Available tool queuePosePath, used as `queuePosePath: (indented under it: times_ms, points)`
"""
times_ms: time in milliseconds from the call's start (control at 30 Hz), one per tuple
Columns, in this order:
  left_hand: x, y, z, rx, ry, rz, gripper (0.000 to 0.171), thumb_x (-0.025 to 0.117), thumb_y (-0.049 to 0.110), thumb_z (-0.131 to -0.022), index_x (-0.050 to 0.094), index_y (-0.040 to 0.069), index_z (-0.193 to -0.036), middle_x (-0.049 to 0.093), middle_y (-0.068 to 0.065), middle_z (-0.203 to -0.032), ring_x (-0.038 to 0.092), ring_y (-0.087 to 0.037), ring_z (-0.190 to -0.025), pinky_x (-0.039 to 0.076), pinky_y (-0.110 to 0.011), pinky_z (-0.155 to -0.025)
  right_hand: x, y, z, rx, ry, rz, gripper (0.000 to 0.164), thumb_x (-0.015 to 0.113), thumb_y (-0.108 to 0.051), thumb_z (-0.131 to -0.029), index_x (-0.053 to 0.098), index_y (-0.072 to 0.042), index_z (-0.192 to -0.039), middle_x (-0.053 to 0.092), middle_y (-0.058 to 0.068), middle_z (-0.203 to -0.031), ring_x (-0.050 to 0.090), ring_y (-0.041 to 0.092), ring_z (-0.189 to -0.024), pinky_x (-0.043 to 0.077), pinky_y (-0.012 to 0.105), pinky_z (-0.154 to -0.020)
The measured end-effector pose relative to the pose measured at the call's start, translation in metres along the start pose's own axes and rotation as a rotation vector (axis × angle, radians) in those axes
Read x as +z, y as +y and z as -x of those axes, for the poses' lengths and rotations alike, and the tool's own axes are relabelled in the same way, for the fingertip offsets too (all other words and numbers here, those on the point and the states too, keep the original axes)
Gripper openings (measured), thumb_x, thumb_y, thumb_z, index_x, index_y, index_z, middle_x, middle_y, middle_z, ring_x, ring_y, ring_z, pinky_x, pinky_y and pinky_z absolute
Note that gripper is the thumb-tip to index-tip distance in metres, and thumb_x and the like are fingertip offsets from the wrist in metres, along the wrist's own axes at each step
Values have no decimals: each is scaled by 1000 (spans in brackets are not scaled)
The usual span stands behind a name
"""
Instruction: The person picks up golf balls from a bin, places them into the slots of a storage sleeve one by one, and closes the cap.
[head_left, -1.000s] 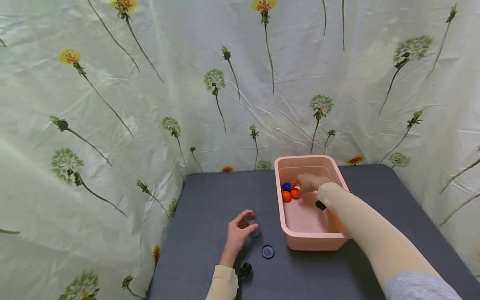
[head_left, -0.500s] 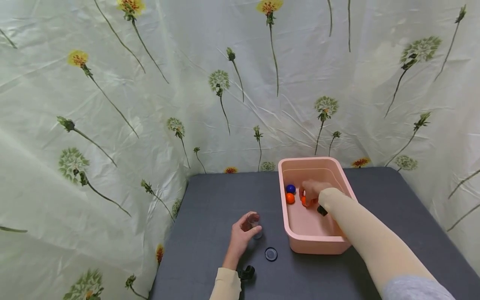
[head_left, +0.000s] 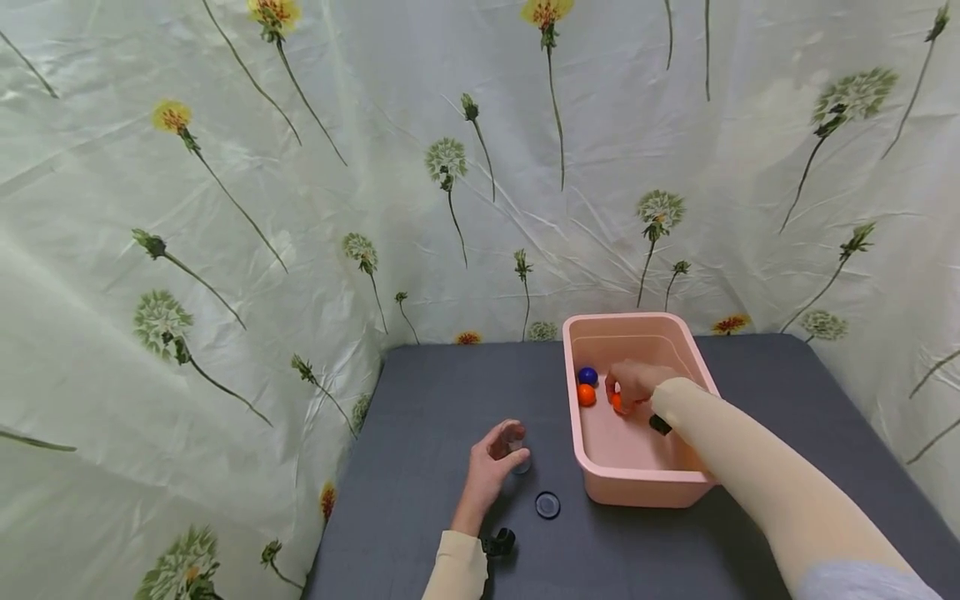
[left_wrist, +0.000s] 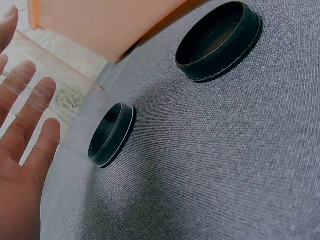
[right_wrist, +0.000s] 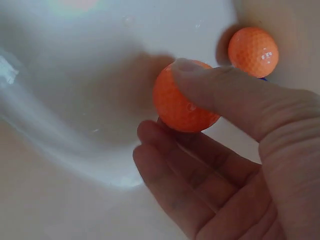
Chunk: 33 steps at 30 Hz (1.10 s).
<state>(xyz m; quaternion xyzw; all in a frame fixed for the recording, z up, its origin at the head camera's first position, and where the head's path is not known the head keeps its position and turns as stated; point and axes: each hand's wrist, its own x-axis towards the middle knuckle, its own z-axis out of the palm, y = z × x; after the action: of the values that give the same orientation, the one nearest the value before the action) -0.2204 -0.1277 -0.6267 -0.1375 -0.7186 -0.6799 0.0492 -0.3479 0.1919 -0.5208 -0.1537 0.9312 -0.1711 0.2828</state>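
My right hand (head_left: 636, 382) now has the orange ball (right_wrist: 175, 107) pinched between thumb and fingers, drawn away from the other orange ball (head_left: 587, 396) and the blue ball (head_left: 588, 376), so that's one in my grip! All three are inside the pink tub (head_left: 645, 493). My left hand (head_left: 487, 471) curves round the clear jar (head_left: 521, 464) on the bench (head_left: 442, 383), how firmly I can't quite judge; the dark cap (head_left: 547, 505) lies near it.

Two orange balls (right_wrist: 180, 107) and a deep-blue ball (head_left: 588, 376) are brightening a pale pink bin (head_left: 648, 492), while a dark grey tabletop (head_left: 442, 392) is setting off a black cap (head_left: 547, 505) and a clear container (left_wrist: 82, 117) with a black base (left_wrist: 119, 137). A whitish curtain (head_left: 375, 67) is displaying yellow blossoms (head_left: 172, 116), green dandelion heads (head_left: 660, 210) and dark green stems (head_left: 557, 117).
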Motion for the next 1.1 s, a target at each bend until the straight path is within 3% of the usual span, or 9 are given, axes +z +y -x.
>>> queuePosePath:
  times_ms: [133,300,500,733,933,1100]
  points:
    - [1,0,1,6,-14,-2,43,76,1,-88,64,9,-128,67,-14,-122,62,-22,-109,50,-29,-92,-1,1,5,-63,-14,58,27,78,3,-77,75,-12,-99,61,6,-83,52,17,-63,42,24,-51]
    - [3,0,-1,4,-13,-13,43,76,-1,-87,65,10,-127,68,-12,-121,63,-22,-111,50,-30,-94,-3,1,13,-163,-17,138,30,75,7,-74,75,-11,-98,61,4,-82,53,18,-71,43,23,-54]
    - [4,3,-3,-14,-3,-60,43,77,3,-88,66,14,-127,70,0,-118,65,-19,-111,50,-33,-96,-9,-2,25,-205,-10,104,34,78,7,-74,75,-9,-103,64,1,-89,55,21,-81,52,31,-71]
    - [8,7,-6,-25,-9,-123,50,77,8,-89,62,14,-137,70,2,-120,64,-18,-112,45,-43,-103,-19,-10,37,-288,38,99,34,79,9,-72,74,-9,-101,64,2,-85,55,18,-76,53,28,-65]
    - [15,11,-10,-39,-21,-204,59,79,21,-89,56,21,-144,69,7,-121,63,-13,-115,43,-47,-106,-28,-16,50,-326,84,76,34,79,6,-76,74,-13,-105,65,0,-88,55,18,-79,54,29,-67]
    - [24,12,-10,19,0,-296,51,79,20,-89,57,16,-135,68,-5,-124,64,-13,-110,46,-52,-100,-33,-20,65,-360,150,67,35,79,4,-77,74,-13,-107,68,1,-94,56,19,-81,54,30,-70]
